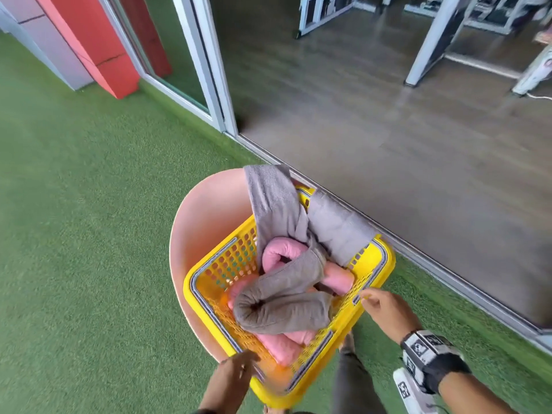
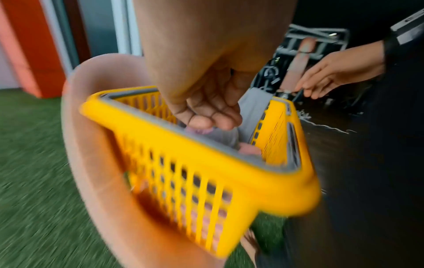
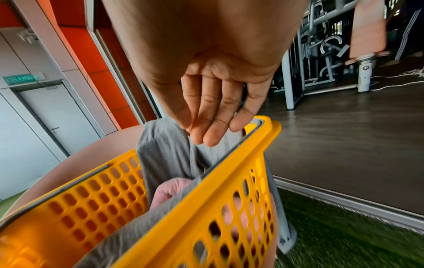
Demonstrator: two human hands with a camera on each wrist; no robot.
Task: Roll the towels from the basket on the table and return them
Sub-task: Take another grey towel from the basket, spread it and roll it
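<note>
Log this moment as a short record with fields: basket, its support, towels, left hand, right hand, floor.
basket: yellow basket, perforated, grey-trimmed rim
support: round pink table
rolled towels: grey rolled towel on top of pink rolled towels
unrolled: grey loose towel draped over the far rim
left hand: at the near corner, fingers loosely curled, blurred, contact unclear
right hand: open beside the right rim, holding nothing
floor: green turf, dark wood floor beyond

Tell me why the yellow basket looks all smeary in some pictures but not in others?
Left wrist view: the yellow basket and grass streak with motion blur. Right wrist view: sharper around the right hand, blurred along the bottom edge. Head view: the grey rolled towel is fairly clear, but the left hand smears.
</note>
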